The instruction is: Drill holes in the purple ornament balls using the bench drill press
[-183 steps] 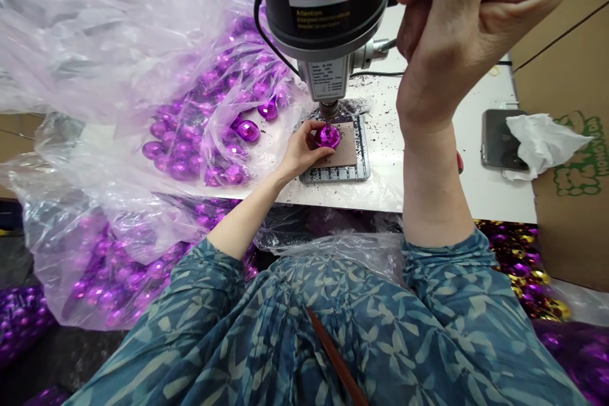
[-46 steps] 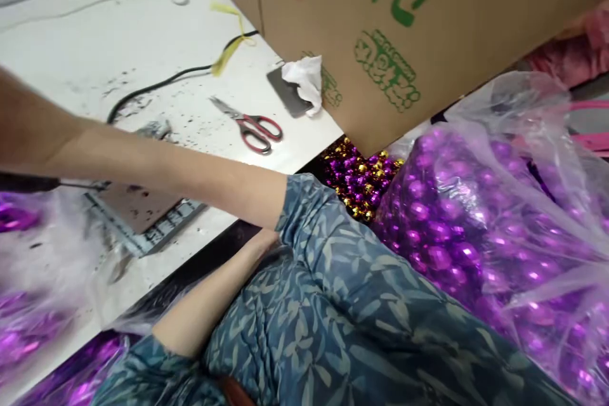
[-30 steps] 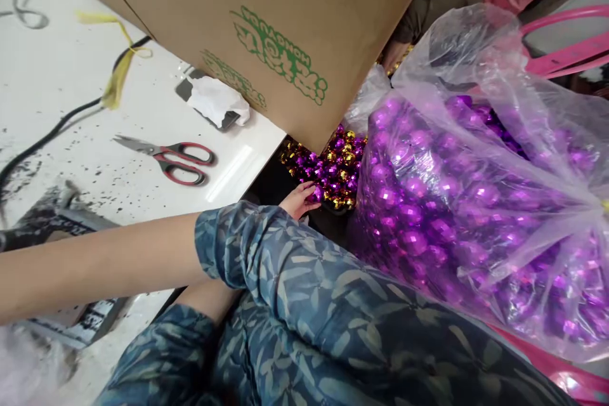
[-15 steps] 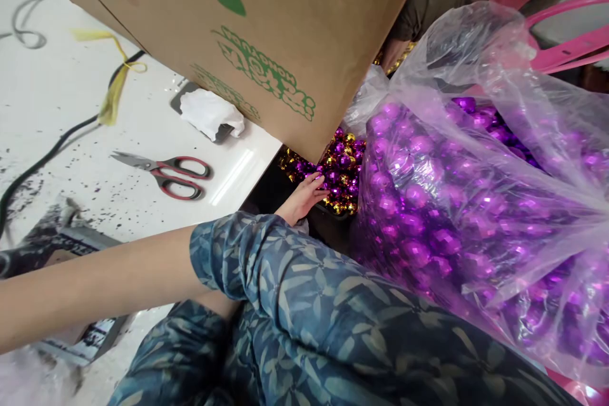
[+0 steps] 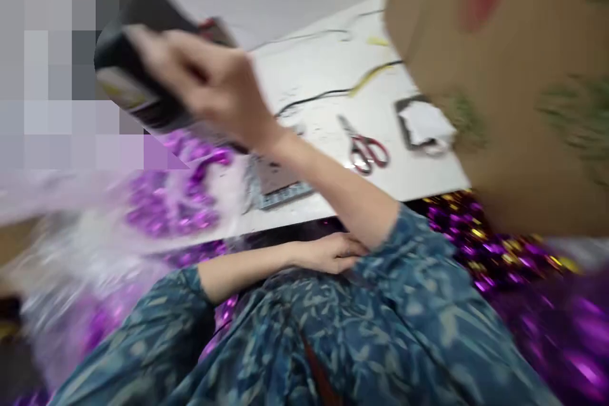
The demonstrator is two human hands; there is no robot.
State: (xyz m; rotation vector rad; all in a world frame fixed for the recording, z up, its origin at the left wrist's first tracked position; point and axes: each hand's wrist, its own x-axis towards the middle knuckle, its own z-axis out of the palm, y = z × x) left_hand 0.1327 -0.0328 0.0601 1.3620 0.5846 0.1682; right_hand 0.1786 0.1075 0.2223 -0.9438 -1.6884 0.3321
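Note:
The whole picture is smeared by motion. My right hand [image 5: 204,82] is raised at the upper left, its fingers curled against the black head of the drill press [image 5: 143,70]; what they grip is hidden. My left hand [image 5: 333,254] lies low by my lap, under my right forearm, with its fingers stretched out flat and nothing seen in them. The metal drill base plate [image 5: 280,187] sits on the white table [image 5: 328,57]. A clear bag of purple faceted baubles [image 5: 166,203] lies left of the plate.
Red-handled scissors [image 5: 364,149] and a dark tray with white tissue [image 5: 423,127] lie on the table. A brown cardboard box [image 5: 514,89] fills the upper right. Purple and gold baubles [image 5: 480,235] sit below the table edge at the right.
The view has swung left, back to the drill press. My left hand has come away from the purple and gold baubles at the right and drawn back to my lap.

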